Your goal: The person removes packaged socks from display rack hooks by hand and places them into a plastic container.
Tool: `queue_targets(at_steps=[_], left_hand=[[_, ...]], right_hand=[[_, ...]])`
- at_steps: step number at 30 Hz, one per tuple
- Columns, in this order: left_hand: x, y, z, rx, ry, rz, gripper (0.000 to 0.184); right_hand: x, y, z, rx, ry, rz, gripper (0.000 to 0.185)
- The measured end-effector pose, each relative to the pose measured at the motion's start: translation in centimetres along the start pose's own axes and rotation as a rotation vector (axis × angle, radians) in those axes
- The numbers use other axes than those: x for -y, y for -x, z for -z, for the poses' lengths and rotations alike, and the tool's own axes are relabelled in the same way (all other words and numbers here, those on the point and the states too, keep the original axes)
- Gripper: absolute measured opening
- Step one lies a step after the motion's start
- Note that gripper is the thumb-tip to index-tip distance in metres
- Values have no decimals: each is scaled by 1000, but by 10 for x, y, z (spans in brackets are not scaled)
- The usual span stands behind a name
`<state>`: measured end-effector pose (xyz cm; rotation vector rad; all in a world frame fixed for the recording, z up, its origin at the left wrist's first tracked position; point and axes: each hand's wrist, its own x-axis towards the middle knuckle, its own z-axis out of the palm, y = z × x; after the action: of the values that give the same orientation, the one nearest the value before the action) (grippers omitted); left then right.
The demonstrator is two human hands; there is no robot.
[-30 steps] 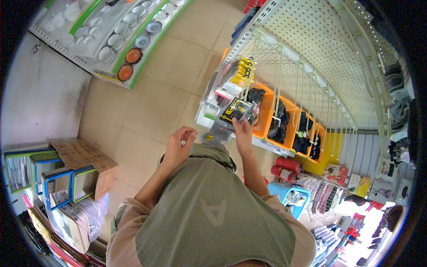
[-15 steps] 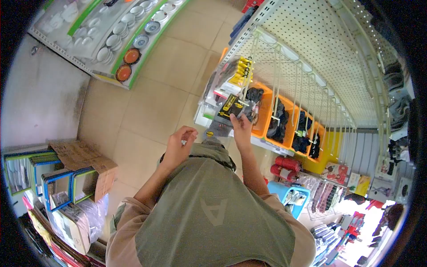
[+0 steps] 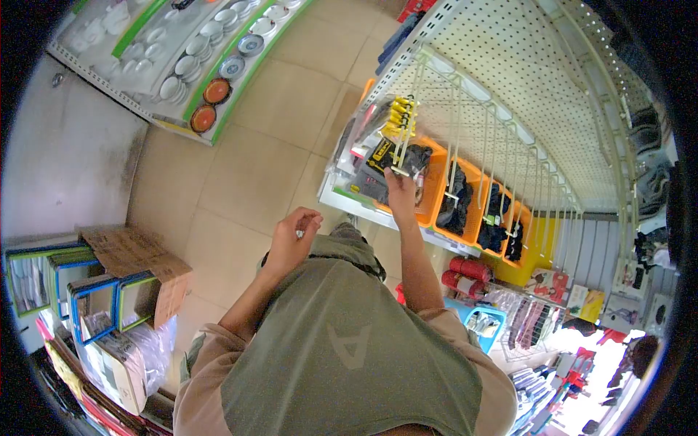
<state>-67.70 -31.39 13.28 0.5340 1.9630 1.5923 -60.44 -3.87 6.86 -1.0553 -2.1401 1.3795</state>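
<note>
My right hand (image 3: 400,195) reaches to the front of the hanging rack, its fingers closed at the edge of a flat dark packet with a yellow-and-black header (image 3: 381,155). The packet is beside the end of a metal hook (image 3: 399,166); whether the hook passes through it I cannot tell. Other packets with yellow tops (image 3: 402,116) hang just behind. My left hand (image 3: 293,237) is held in front of my body with curled fingers. A small pale bit shows between them, too small to name.
Orange baskets (image 3: 434,190) of dark goods line the shelf under several bare hooks. White pegboard (image 3: 509,87) rises behind. Bowls and plates (image 3: 217,91) fill a shelf at upper left. Framed items (image 3: 94,309) and cardboard (image 3: 134,254) stand at lower left; a blue bin (image 3: 496,320) is at right.
My right hand has moved forward and slightly right, taking the dark packet from over the shelf edge in toward the hook. My left hand has hardly moved.
</note>
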Motion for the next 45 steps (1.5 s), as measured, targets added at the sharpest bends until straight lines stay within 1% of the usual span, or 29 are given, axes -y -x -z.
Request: queue_targets(at_steps=[2, 5, 8, 11, 14, 17, 18, 21, 22, 25, 28, 31, 34, 37, 40, 43, 45], left_hand=[[-1, 1, 1, 16, 9, 15, 17], [-4, 0, 2, 16, 4, 16, 17], [-4, -1, 3, 19, -6, 36, 17], [0, -1, 3, -14, -19, -39, 16], [-6, -2, 6, 41, -70, 46, 19], [-4, -2, 6, 45, -53, 58, 20], [-2, -2, 6, 42, -41, 41, 20], [3, -3, 5, 29, 0, -5, 19], [2, -4, 4, 19, 14, -20, 17], [-1, -6, 2, 22, -3, -19, 16], [-2, -7, 0, 39, -25, -26, 16], [-4, -9, -2, 56, -12, -32, 17], [-7, -9, -4, 75, -16, -20, 17], [-1, -10, -6, 75, 12, -32, 17], [-3, -12, -7, 78, 6, -36, 17], [-6, -12, -8, 77, -8, -16, 16], [-5, -12, -7, 76, -15, -14, 16]], right_hand=[[1, -9, 2, -2, -57, 46, 25], [-29, -29, 5, 6, 116, 80, 23], [-37, -36, 3, -64, 94, 178, 23], [-16, -33, 6, -14, -45, 248, 22], [-13, -36, 7, 50, -75, 31, 22], [-26, -41, 5, -77, 98, 198, 21], [-20, -37, 5, -145, 83, 281, 20], [-25, -36, 7, -6, -183, 205, 13], [-24, -33, 7, -33, -196, 235, 15], [-10, -31, 2, -145, -263, 207, 14], [12, -27, 11, -131, -148, 262, 16], [11, -30, 12, -116, -221, 209, 21], [10, -35, 10, -184, -222, 162, 21], [5, -42, 8, -223, -211, 181, 22], [5, -42, 11, -168, -223, 87, 21], [3, -43, 11, -148, -156, 107, 19], [2, -42, 8, -158, -221, 143, 16]])
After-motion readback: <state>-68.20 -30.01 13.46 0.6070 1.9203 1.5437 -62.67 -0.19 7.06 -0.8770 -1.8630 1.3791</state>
